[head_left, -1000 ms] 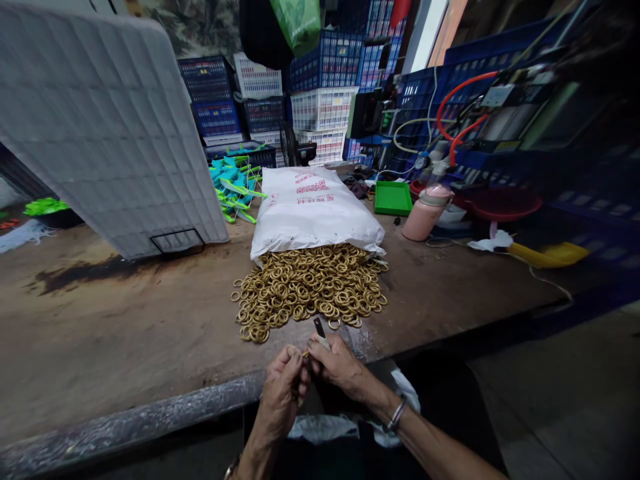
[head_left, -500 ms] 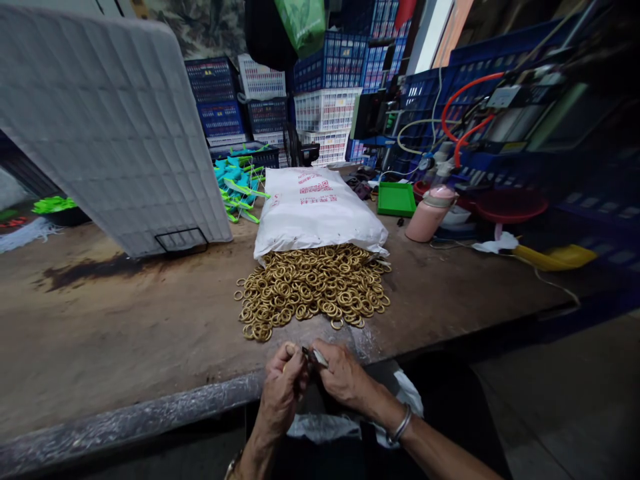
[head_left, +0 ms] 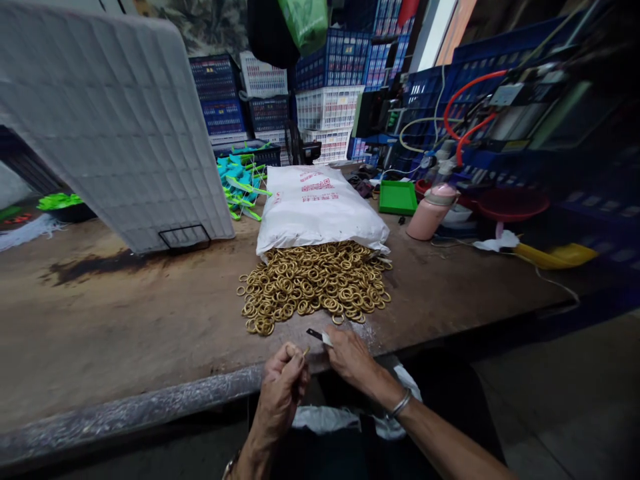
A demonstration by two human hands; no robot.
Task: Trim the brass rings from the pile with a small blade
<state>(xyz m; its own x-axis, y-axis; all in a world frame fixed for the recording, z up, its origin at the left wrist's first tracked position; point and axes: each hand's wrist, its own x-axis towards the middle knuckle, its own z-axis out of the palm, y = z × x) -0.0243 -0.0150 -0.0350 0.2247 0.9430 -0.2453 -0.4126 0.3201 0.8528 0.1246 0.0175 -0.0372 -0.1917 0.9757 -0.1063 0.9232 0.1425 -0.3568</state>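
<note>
My left hand point(head_left: 284, 380) is closed in a pinch on a small brass-coloured ring point(head_left: 306, 351), seen edge-on at the fingertips in front of the table edge. My right hand point(head_left: 350, 357) is closed around a small knife point(head_left: 317, 335) with a pale handle and a dark blade pointing left. The blade is apart from the ring. Just beyond my hands lies a heap of brass-coloured rings point(head_left: 315, 280), spilling from the open mouth of a white sack point(head_left: 320, 207) with red print.
A tall grey-white ribbed panel point(head_left: 125, 133) stands at the left. Teal and green plastic parts point(head_left: 243, 183) lie behind it. To the right are a green tray point(head_left: 397, 197), a pink bottle point(head_left: 431, 213) and a yellow scoop point(head_left: 557, 256). Stacked crates point(head_left: 330, 107) fill the back.
The knife tip went down to the ring in my left hand half a second ago. Now my right hand has drawn away forward and right with the knife. My left hand stays nearly in place.
</note>
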